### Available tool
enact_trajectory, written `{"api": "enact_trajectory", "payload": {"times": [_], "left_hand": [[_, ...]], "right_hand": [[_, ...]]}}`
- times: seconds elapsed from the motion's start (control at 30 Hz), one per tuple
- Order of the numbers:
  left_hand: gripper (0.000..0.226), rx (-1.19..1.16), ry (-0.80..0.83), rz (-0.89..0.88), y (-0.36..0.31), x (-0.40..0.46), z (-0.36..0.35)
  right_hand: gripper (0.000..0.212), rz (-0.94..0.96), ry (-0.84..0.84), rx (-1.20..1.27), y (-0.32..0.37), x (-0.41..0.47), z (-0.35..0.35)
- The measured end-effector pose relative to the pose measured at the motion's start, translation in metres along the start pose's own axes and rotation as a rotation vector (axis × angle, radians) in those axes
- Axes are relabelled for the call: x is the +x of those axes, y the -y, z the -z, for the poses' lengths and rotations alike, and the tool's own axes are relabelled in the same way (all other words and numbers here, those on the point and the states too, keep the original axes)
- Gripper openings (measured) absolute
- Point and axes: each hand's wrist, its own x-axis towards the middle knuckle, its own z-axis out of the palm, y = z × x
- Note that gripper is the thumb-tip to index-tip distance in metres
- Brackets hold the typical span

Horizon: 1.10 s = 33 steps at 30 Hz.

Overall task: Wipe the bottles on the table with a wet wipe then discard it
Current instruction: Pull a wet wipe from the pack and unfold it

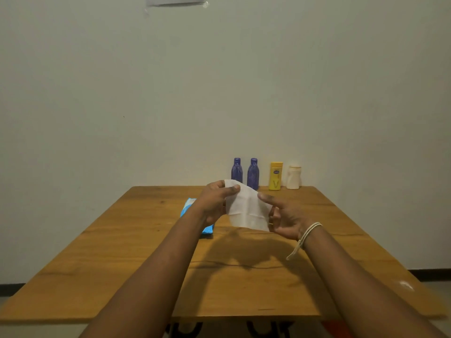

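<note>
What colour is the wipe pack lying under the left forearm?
Light blue; the wipe pack shows partly in the head view, beside the left hand.

Desk [136, 284]: wooden top, brown, dark frame visible beneath its near edge. Wall [219, 93]: pale, plain, directly behind the desk. Paper sheet [174, 0]: grey, taped to the wall high above the desk. Skirting [429, 274]: dark strip along the wall's foot, either side of the desk.

Looked like a plain room in a home; wooden table [151, 259] stood against a bare pale wall [219, 81]; toiletry bottles [264, 174] lined its far edge; dark skirting [429, 274] ran low along the wall.
</note>
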Motion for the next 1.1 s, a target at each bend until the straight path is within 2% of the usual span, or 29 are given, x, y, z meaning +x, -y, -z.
{"api": "enact_trajectory", "payload": {"times": [0.13, 0.27, 0.37, 0.43, 0.47, 0.53, 0.6, 0.7, 0.87, 1.0, 1.1], "left_hand": [[0.028, 0.011, -0.011, 0.043, 0.002, 0.003, 0.003], [0.034, -0.033, 0.082, -0.122, -0.003, 0.003, 0.009], [0.022, 0.062, 0.131, -0.227, -0.005, 0.002, 0.013], [0.009, 0.177, 0.127, -0.243, -0.004, 0.002, 0.014], [0.011, 0.214, 0.122, -0.251, -0.004, 0.002, 0.014], [0.016, 0.288, 0.098, -0.275, -0.005, 0.002, 0.015], [0.025, 0.385, 0.071, -0.303, -0.006, 0.002, 0.017], [0.032, 0.498, 0.102, -0.376, -0.011, 0.001, 0.019], [0.039, 0.430, 0.142, -0.414, -0.025, -0.002, 0.024], [0.044, 0.428, 0.106, -0.397, -0.028, 0.003, 0.029], [0.044, 0.415, 0.131, -0.376, -0.028, 0.003, 0.035]], "right_hand": [[0.046, 0.139, -0.055, 0.026, 0.011, 0.002, -0.001], [0.035, 0.361, -0.032, -0.143, 0.033, 0.002, 0.002], [0.029, 0.480, -0.061, -0.187, 0.039, 0.004, 0.008], [0.021, 0.476, -0.047, -0.212, 0.039, 0.006, 0.011], [0.018, 0.464, -0.033, -0.224, 0.038, 0.006, 0.012], [0.020, 0.446, -0.006, -0.260, 0.037, 0.008, 0.013], [0.030, 0.442, 0.006, -0.287, 0.035, 0.009, 0.012], [0.037, 0.461, 0.022, -0.335, 0.032, 0.011, 0.009], [0.059, 0.499, 0.133, -0.326, 0.036, 0.009, 0.009], [0.059, 0.532, 0.059, -0.429, 0.037, 0.012, 0.006], [0.047, 0.518, 0.034, -0.404, 0.039, 0.012, 0.007]]}}
